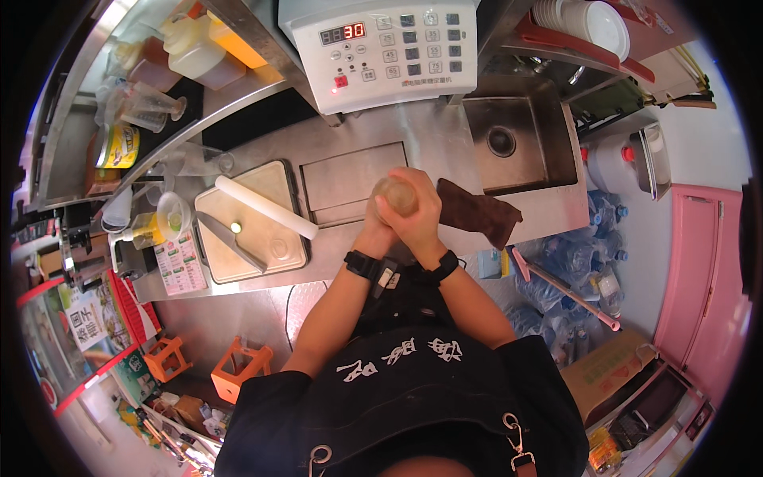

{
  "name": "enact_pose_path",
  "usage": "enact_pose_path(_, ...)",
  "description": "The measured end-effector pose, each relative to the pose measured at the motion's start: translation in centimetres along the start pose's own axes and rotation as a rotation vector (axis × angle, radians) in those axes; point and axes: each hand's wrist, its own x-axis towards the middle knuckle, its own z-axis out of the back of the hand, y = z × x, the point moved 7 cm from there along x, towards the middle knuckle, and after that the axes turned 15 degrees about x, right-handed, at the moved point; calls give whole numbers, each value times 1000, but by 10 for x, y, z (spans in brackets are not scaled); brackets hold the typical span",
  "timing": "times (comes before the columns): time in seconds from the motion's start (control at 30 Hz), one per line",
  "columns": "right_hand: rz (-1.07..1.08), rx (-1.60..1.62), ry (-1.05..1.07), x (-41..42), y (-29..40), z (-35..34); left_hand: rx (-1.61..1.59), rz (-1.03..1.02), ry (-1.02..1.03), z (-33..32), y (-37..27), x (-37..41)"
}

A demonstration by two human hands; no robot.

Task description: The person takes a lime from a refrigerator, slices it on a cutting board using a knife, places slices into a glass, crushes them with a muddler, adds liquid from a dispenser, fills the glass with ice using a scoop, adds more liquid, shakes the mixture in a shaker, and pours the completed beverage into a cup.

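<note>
A translucent, round-topped vessel point(397, 197), perhaps a shaker cup, is clasped between both my hands over the steel counter. My right hand point(422, 206) curls around its right side, thumb across the front. On the lower left, my left hand point(375, 229) supports it, partly covered by the right. Left of my hands a cutting board point(271, 185) carries a white rod point(266, 206), a knife point(229, 240) and a small green citrus piece point(236, 228). A brown cloth point(480, 211) lies just right of my hands.
A white dispensing machine point(387, 56) with keypad and lit display stands ahead. The steel sink point(524, 137) is to the right. A clear cup point(173, 217) and yellow pump bottle point(146, 231) stand left of the board. Squeeze bottles point(202, 56) line the upper-left shelf.
</note>
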Motion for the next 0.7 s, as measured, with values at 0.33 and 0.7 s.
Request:
enact_pose_path(0.33,-660,619,-354,37,-160,48,-664,198,-146,68,34,35)
enact_pose_path(0.7,-163,-621,50,5,-138,106,-733,169,-242,124,35,-1)
